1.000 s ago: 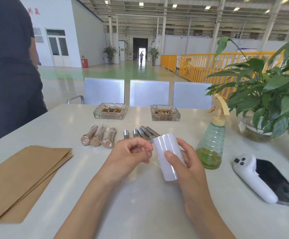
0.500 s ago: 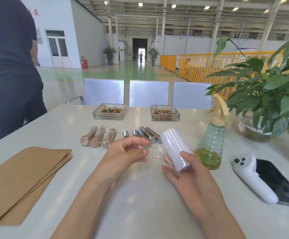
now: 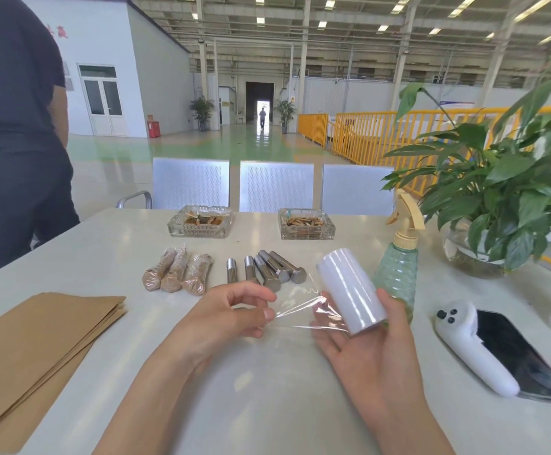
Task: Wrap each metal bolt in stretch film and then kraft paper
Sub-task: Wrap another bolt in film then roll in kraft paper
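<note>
Left hand [image 3: 231, 318] pinches the free edge of the stretch film [image 3: 295, 311], palm down; my right hand [image 3: 359, 336] cradles the roll [image 3: 349, 290] above the desk [image 3: 267, 405]. I should pull level and keep tension so the sheet won't cling to itself. Bare bolts [image 3: 264, 269] lie just beyond.

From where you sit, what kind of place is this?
Probably a factory or warehouse hall: a high steel-truss roof, yellow safety railings and a wide painted floor lie beyond the table.
</note>
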